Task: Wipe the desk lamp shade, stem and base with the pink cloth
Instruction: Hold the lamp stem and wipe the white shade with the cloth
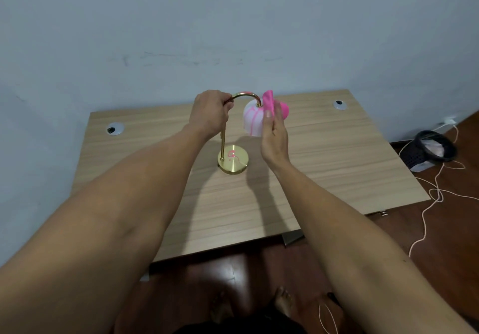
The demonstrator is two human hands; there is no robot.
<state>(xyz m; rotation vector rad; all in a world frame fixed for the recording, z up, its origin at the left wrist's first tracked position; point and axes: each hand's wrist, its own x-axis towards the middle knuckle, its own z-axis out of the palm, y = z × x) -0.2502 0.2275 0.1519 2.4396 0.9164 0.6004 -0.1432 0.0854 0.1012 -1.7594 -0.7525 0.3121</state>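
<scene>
A small desk lamp stands mid-table. Its round brass base (234,160) carries pink marks, and a thin brass stem (223,141) rises and curves over to a white shade (252,122) streaked with pink. My left hand (208,113) is closed around the top of the stem where it bends. My right hand (274,136) holds the pink cloth (269,102) pressed against the right side of the shade; part of the cloth sticks out behind the shade.
The wooden table (324,167) meets a pale wall and has cable grommets at the back left (115,128) and back right (340,105). A dark basket (432,152) and loose white cords (438,193) lie on the brown floor at right. My feet show below the front edge.
</scene>
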